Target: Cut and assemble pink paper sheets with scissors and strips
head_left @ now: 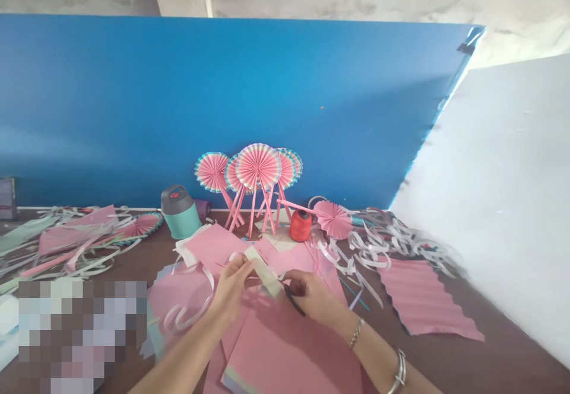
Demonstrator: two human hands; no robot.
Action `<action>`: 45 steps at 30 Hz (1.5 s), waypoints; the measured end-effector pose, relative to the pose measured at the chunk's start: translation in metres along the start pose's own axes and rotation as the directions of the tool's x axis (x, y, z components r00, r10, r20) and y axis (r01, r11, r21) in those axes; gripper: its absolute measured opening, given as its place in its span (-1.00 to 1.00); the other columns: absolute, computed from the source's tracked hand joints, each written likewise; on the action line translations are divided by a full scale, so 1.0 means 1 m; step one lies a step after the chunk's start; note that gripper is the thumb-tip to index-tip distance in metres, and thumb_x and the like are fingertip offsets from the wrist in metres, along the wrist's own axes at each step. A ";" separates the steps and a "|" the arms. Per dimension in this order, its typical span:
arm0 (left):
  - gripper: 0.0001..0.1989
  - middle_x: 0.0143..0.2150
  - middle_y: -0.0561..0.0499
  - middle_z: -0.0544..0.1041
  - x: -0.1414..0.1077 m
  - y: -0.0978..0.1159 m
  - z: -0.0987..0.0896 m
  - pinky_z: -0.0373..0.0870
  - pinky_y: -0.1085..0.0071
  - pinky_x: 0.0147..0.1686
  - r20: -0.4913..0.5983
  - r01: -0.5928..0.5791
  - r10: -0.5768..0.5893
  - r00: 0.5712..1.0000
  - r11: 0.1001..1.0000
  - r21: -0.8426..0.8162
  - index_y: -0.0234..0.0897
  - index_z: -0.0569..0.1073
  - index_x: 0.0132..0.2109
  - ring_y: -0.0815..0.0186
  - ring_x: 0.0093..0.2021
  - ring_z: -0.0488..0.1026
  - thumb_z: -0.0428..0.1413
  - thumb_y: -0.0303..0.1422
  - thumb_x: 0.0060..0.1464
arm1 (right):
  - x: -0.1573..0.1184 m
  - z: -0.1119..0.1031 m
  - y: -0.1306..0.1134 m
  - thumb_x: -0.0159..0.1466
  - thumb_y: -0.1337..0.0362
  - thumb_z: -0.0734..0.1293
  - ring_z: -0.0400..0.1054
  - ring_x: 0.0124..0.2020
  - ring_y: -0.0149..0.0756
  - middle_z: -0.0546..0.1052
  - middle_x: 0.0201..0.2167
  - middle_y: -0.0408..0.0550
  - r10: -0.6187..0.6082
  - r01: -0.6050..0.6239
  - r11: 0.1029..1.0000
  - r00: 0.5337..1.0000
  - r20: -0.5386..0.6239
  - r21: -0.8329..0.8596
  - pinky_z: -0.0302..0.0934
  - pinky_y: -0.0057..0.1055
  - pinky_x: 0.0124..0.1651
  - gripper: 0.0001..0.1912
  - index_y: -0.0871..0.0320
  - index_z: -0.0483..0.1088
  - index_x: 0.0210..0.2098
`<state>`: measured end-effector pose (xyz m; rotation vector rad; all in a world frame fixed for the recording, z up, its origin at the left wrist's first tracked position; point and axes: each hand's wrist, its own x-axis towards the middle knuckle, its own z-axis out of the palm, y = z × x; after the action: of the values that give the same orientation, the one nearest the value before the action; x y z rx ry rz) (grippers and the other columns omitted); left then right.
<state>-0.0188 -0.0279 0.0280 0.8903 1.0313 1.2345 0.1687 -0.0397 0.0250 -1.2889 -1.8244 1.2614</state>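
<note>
My left hand is closed, pinching a pale yellow-green paper strip near its upper end. The strip slants down to the right, toward my right hand. That hand is closed around scissors, whose dark handle shows below the fingers; the blades are mostly hidden by the hand and the paper. Under both hands lies a stack of pink paper sheets, with pale layers showing at its lower left corner. More pink sheets lie behind my left hand.
Pink folded-paper fans stand against the blue partition. Nearby are a teal lidded container, a red thread spool and a pink paper rosette. Curled white strips and a pleated pink sheet lie right. A patch at lower left is blurred out.
</note>
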 end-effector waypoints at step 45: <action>-0.54 -0.20 -0.12 0.52 -0.014 -0.005 0.011 0.38 0.40 -0.30 0.235 0.108 -0.148 0.961 0.979 0.174 -0.29 0.59 -0.20 0.31 -0.33 0.37 0.11 0.01 0.00 | 0.003 -0.037 0.014 0.17 0.24 0.22 0.33 -0.39 -0.28 0.53 -0.40 -0.05 -0.044 -0.089 0.954 0.903 -0.428 -0.286 0.13 -0.40 -0.30 -0.79 0.17 0.46 -0.35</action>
<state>-0.0075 -0.0424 0.0282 1.0552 0.9791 0.9155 0.2043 -0.0221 0.0266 -1.6062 -1.7132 0.6448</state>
